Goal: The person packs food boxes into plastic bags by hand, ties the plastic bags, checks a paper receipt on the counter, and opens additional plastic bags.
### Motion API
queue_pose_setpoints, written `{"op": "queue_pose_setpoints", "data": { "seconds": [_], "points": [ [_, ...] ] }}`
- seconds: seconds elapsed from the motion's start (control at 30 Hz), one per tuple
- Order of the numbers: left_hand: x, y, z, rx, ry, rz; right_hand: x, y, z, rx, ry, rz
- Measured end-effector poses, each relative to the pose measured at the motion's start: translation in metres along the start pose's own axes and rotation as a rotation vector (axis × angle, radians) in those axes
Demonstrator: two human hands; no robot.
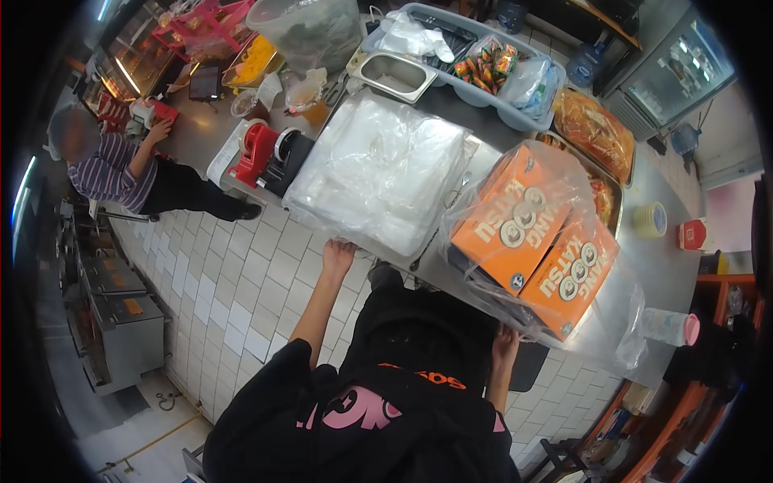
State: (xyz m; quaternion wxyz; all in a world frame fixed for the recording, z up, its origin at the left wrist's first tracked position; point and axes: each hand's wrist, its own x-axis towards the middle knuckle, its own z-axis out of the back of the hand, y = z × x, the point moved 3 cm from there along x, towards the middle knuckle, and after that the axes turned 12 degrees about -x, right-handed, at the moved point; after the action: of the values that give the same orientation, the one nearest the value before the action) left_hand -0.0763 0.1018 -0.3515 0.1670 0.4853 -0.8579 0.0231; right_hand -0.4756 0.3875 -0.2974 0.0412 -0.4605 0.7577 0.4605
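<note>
Steel table (pixel 662 270) before us, we should keep left hand (pixel 338 256) and right hand (pixel 505 347) level along its edge, fingers' grip we cannot tell.

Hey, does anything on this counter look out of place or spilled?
I see no obvious spill. The clear plastic bag around the two orange boxes looks untidy: it's loose and rumpled, with slack trailing across the counter toward the pink-lidded bottle.
</note>
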Motion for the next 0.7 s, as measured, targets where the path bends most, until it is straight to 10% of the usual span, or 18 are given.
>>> {"op": "queue_pose_setpoints", "data": {
  "seconds": [0.1, 0.17, 0.5, 0.6, 0.67, 0.7],
  "points": [
    [0.014, 0.012, -0.012, -0.051, 0.015, 0.004, -0.006, 0.013, -0.019, -0.021, -0.080, -0.031],
    [0.016, 0.023, -0.038, 0.460, -1.111, -0.417, -0.013, 0.016, -0.024, -0.092, -0.096, -0.062],
    [-0.013, 0.008, -0.039, 0.550, -1.038, -0.262, -0.021, 0.019, -0.006, -0.210, -0.177, -0.059],
    [-0.008, 0.028, -0.095, 0.678, -1.132, 0.084, -0.032, 0.041, -0.013, -0.949, -0.085, -0.031],
    [0.012, 0.054, -0.142, 1.617, -0.813, 1.032, -0.052, 0.079, -0.048, -1.363, 0.157, -0.382],
    [0.029, 0.070, -0.170, 1.608, -0.795, 1.048, -0.057, 0.095, -0.046, -1.573, 0.224, -0.150]
  ]
}}
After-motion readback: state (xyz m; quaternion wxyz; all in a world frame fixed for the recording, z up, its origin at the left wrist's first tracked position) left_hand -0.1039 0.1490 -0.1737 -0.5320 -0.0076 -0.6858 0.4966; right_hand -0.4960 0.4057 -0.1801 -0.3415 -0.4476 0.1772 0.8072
